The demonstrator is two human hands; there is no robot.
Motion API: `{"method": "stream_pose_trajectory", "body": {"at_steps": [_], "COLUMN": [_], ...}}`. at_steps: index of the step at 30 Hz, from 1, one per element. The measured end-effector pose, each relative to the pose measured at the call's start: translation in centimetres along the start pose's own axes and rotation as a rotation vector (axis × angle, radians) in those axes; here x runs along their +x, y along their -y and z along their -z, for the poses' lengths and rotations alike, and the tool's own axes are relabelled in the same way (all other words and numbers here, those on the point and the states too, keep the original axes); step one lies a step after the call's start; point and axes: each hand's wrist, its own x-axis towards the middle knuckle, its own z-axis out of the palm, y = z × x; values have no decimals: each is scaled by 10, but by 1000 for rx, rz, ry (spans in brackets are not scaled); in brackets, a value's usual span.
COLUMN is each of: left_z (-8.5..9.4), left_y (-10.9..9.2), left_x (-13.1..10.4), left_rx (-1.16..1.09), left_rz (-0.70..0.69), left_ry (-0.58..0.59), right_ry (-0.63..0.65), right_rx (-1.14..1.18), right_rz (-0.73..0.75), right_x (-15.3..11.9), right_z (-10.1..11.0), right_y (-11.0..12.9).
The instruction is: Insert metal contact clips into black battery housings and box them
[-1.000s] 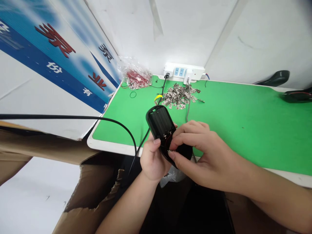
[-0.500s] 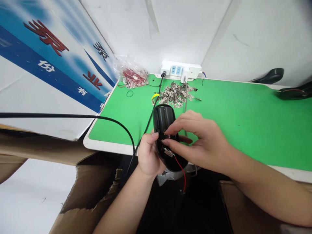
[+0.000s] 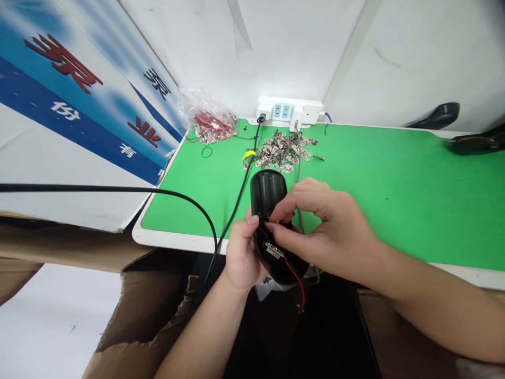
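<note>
A black plastic housing (image 3: 269, 190) with rounded ends and two long hollows in its upper half is tilted toward me in front of the table edge. My left hand (image 3: 244, 252) is wrapped round its left side, the thumb pressing on the rim. Inside the lower half sits a small green circuit board (image 3: 274, 249). From it a red wire (image 3: 295, 273) hangs out over the housing's lower right edge. Thumb and forefinger of my right hand (image 3: 319, 223) pinch at the housing's middle. Whatever lies between those fingertips is too small and covered to name.
A pile of small metal plates (image 3: 281, 151) lies on the green mat (image 3: 363, 195). Behind it stands a white power strip (image 3: 315, 111) with plugged-in cables. A plastic bag of red wires (image 3: 213, 125) sits back left. A black cable (image 3: 173, 193) crosses at left, above a cardboard box (image 3: 138, 321).
The housing and both hands have shifted slightly right and down in view. The right fingertips have drawn a little closer together at the housing's middle.
</note>
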Motion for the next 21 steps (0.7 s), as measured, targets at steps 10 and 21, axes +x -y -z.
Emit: {"method": "stream_pose_trajectory", "body": {"at_steps": [10, 21], "left_z": [4, 10], "left_y": [3, 11], "left_x": [-1, 2], "left_rx": [24, 69], "left_rz": [28, -63], "left_ry": [108, 72], "right_ry": [28, 155], "right_rx": [-35, 28], "right_rz": [-115, -34], "right_x": [0, 2], "right_z": [1, 23], "right_y": [3, 6]}}
